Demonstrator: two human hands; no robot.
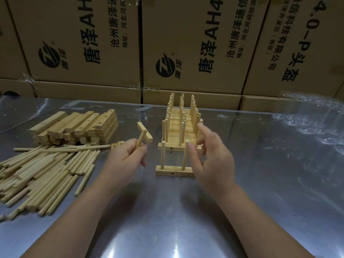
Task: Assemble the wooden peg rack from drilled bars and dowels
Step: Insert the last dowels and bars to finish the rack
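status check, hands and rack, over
Left hand holds a dowel. Right hand open beside near bar, two dowels standing in it. Nothing blocking it.

Pale matt wooden dowels point(41, 170); glossy metal table point(167, 220).

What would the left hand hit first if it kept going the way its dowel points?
Most likely the loose short bar lying just past the tip of the dowel. The left hand holds the dowel tilted upward, so it might pass over the bar; depth is unclear here.
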